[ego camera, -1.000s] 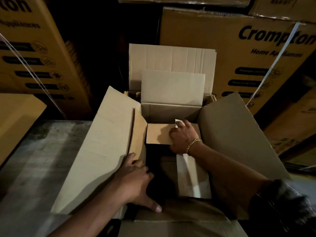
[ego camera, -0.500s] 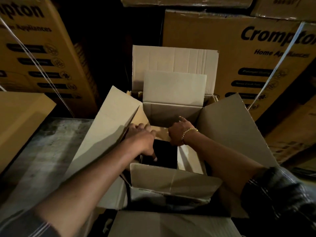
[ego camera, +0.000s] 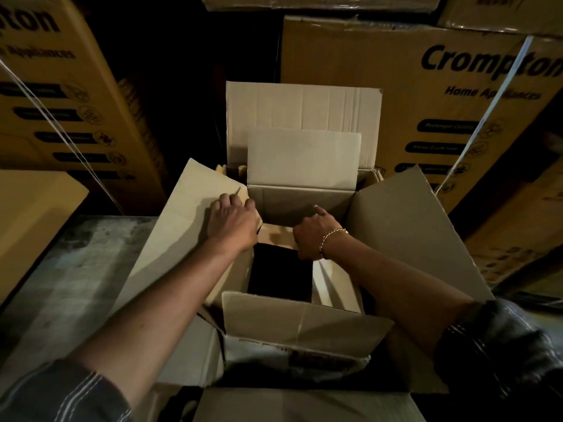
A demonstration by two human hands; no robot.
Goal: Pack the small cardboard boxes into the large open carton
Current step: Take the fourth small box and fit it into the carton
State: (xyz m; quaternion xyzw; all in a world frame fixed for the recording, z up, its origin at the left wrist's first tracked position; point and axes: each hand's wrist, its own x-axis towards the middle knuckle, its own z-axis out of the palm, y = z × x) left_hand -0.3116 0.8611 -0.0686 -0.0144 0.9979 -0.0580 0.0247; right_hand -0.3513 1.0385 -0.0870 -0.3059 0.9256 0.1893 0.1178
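Observation:
The large open carton (ego camera: 411,254) stands in front of me with all its outer flaps spread. An inner near flap (ego camera: 304,324) stands up, and a dark gap (ego camera: 280,272) shows in the middle. A small cardboard box (ego camera: 275,236) lies inside at the far end, with a pale box (ego camera: 332,284) along the right side. My left hand (ego camera: 234,220) curls over the edge of the left flap (ego camera: 170,239) at the far left corner. My right hand (ego camera: 313,236), wearing a gold bracelet, has its fingers closed on the small box's right end.
Tall printed appliance cartons (ego camera: 396,86) are stacked behind and to the right, and another (ego camera: 61,86) leans at the left with white strapping. A plain brown box (ego camera: 27,214) sits at the left edge. The carton rests on a grey worn surface (ego camera: 76,269).
My left hand left the carton's near edge and went forward to the far left corner. The near inner flap rose up. My right hand stayed on the small box.

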